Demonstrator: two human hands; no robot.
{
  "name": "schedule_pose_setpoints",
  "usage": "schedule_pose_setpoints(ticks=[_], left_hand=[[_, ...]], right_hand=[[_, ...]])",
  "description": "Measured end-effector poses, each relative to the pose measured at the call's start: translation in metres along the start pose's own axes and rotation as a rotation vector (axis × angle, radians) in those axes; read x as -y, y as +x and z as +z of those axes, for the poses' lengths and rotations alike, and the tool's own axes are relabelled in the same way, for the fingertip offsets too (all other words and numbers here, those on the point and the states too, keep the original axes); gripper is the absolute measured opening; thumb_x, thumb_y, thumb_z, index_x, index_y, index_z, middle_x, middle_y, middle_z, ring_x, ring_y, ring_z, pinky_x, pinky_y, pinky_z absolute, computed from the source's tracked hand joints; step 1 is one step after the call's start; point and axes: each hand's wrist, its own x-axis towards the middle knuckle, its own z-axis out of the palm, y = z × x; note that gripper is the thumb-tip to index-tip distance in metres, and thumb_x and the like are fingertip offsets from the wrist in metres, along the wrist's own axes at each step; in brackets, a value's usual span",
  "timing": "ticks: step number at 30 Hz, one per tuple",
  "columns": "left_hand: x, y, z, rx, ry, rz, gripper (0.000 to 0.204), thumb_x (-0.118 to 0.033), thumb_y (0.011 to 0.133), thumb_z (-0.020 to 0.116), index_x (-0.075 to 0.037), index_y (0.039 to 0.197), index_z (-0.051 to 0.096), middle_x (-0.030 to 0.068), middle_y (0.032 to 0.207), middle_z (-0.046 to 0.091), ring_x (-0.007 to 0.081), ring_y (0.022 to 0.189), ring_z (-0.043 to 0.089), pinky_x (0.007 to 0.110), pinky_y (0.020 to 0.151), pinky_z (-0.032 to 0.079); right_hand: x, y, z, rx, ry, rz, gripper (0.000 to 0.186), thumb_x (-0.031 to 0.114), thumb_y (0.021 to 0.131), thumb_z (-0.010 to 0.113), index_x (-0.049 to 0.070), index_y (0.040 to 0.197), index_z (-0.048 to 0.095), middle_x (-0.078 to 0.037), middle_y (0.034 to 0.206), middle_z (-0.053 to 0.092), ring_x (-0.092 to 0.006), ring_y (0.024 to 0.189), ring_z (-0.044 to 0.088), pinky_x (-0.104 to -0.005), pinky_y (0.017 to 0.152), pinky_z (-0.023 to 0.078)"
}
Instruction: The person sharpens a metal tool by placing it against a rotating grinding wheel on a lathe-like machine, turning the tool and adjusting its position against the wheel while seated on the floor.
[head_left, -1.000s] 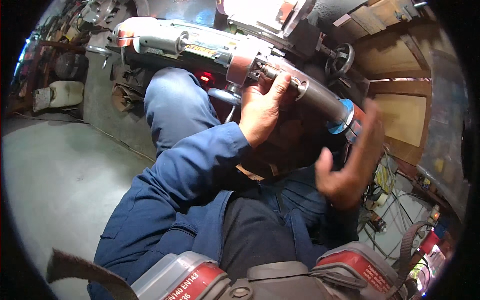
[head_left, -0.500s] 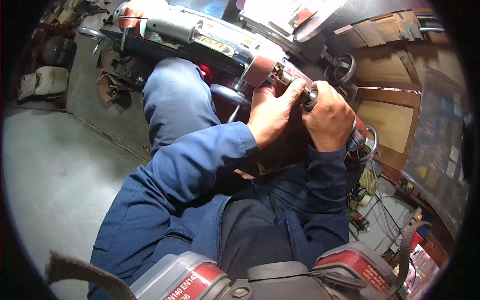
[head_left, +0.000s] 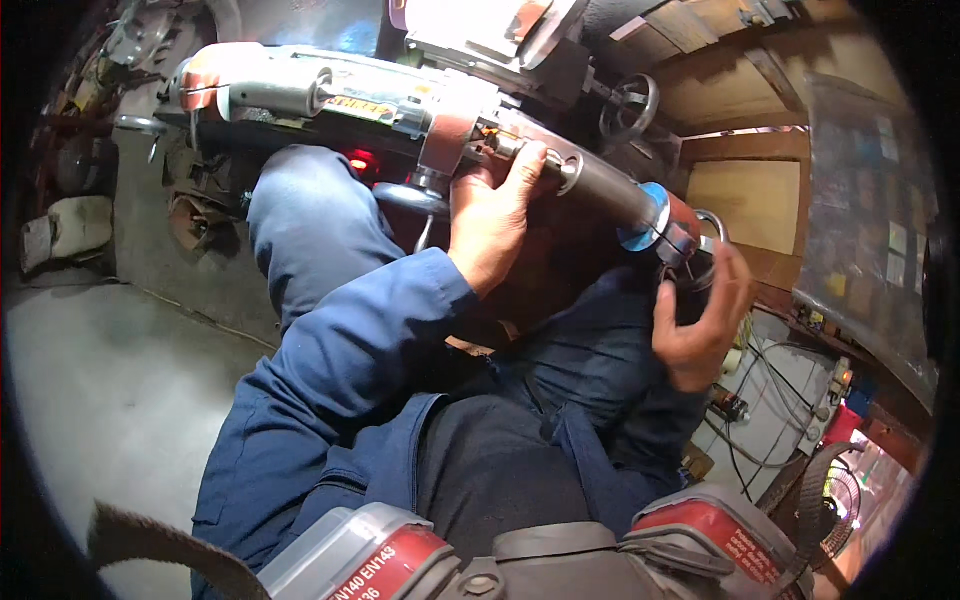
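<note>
Dark grey metal for the long, round tube (head_left: pixel 612 195), part of a big machine. At the tube's left end, a small shiny rod (head_left: pixel 508 147), close to a round silver rim (head_left: pixel 572 175). Just below the tube's left end, the left hand (head_left: pixel 490 220): thumb on the rod, fingers bent round underneath, some tips tucked out of sight. Below the tube's right end, past a blue ring (head_left: pixel 655 200), the right hand (head_left: pixel 700 325), with fingers curved and a gap before the thumb. Too dark to tell about touching the red end piece (head_left: pixel 683 222). Left of the tube, a silver wheel (head_left: pixel 405 198).

Looks like the step of holding the rod steady with the left fingers, right ones free near the far end. Seems to call next for a snug left grip, a gentle turn or push, and care with skin near the rim.

As for writing, far left of the tube, a strip (head_left: pixel 360 106) with big yellow letters. Well below the tube, two mask filters (head_left: pixel 370 570) with white print on red bands, partly very small.
</note>
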Motion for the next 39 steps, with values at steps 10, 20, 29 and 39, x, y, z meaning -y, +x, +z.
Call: schedule_pose_setpoints(ticks=[10,20,29,39], left_hand=[[-0.002,-0.001,0.001,0.019,0.039,-0.009,0.021,-0.019,0.097,0.067,-0.003,0.11,0.064,0.0052,0.104,0.069,0.0129,0.094,0.066,0.029,0.081,0.055],[-0.006,-0.003,0.003,0.027,-0.059,-0.046,0.018,-0.015,0.095,0.069,-0.003,0.107,0.065,0.0061,0.104,0.069,0.015,0.095,0.067,0.032,0.088,0.056],[-0.006,-0.003,0.003,0.022,0.006,-0.047,0.019,-0.015,0.094,0.071,-0.004,0.108,0.066,0.0059,0.104,0.069,0.0142,0.095,0.067,0.031,0.088,0.055],[-0.01,-0.005,-0.001,0.032,0.01,-0.031,0.015,-0.015,0.096,0.068,-0.005,0.106,0.067,0.0046,0.103,0.069,0.0127,0.093,0.066,0.029,0.083,0.056]], right_hand=[[-0.05,0.0,-0.006,0.422,-0.025,-0.434,0.096,0.017,0.065,0.085,0.018,0.15,0.041,-0.014,0.147,0.047,-0.0342,0.125,0.052,-0.0462,0.099,0.045],[-0.052,-0.008,0.009,0.402,0.135,-0.332,0.106,0.014,0.062,0.087,0.022,0.154,0.037,-0.016,0.15,0.043,-0.0373,0.134,0.045,-0.0455,0.109,0.041],[-0.062,0.002,0.008,0.457,0.101,-0.413,0.101,0.039,0.067,0.081,0.024,0.155,0.035,-0.018,0.158,0.033,-0.0406,0.137,0.041,-0.0491,0.112,0.036],[0.03,0.048,0.008,0.46,0.408,-0.286,0.079,0.008,0.077,0.073,-0.004,0.146,0.039,-0.026,0.15,0.041,-0.0409,0.138,0.041,-0.0429,0.112,0.037]])
